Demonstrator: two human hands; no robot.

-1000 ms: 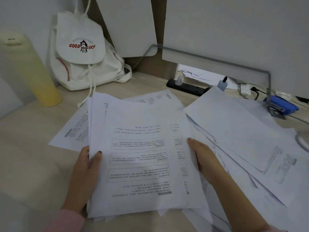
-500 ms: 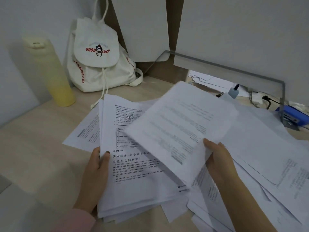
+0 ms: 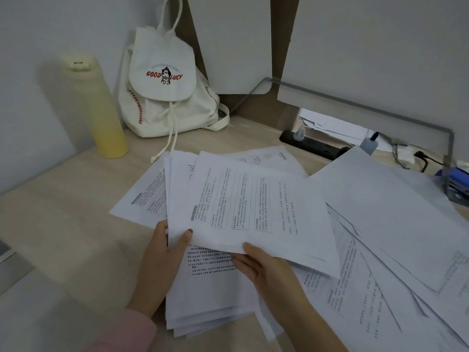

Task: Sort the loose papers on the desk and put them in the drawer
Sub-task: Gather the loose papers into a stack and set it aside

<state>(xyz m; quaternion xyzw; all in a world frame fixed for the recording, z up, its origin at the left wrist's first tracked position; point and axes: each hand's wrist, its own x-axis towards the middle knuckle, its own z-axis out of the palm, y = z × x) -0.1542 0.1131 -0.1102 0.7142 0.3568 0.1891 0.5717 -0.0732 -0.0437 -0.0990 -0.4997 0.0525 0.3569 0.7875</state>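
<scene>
Seen from the head camera, two hands work over papers on a pale wooden bench [image 3: 63, 224].

The left hand [image 3: 162, 260] grips the left edge of a thick stack [image 3: 210, 288] lying on the bench in front of the person. Its thumb is pressed on top and its fingers are curled under the edge, mostly hidden. A pink sleeve [image 3: 127, 331] covers the wrist.

The right hand [image 3: 264, 270] pinches one printed sheet [image 3: 253, 212] by its near edge, thumb on top and fingers closed beneath it. The sheet is turned sideways, so its lines of text run up and down. It is held over the far part of the stack, overlapping it.

To the right, loose papers [image 3: 380, 224] lie fanned and overlapping across the bench, too many to count; some show print and others are blank. One more printed page [image 3: 144, 196] sticks out from under the stack on the left.

At the back stand one yellow bottle [image 3: 101, 110], upright near the wall, and one white drawstring bag [image 3: 165, 97] just beside it, printed "GOOD LUCY" in red. One black power strip [image 3: 312, 146] with two plugs in it lies along the back edge. One blue object [image 3: 454, 184] sits at the far right, partly covered by paper.
</scene>
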